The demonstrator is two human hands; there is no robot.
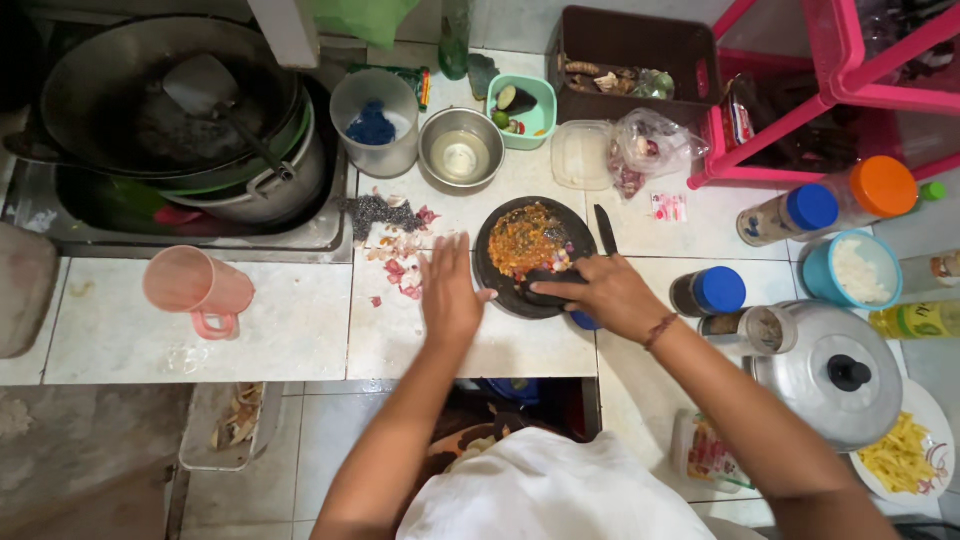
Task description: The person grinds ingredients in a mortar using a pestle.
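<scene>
I stand at a low white tiled table [280,330] with grey grout lines. To my left a steel sink [200,235] is set into it. Pale floor tiles [330,440] show below the edge, and a rough grey concrete patch [80,450] lies at lower left. A pink plastic rack [800,90] stands at upper right. The light is soft and even.

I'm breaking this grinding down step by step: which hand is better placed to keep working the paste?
Probably the right hand: it grips the pestle in the mortar. The left hand lies flat beside it.
</scene>
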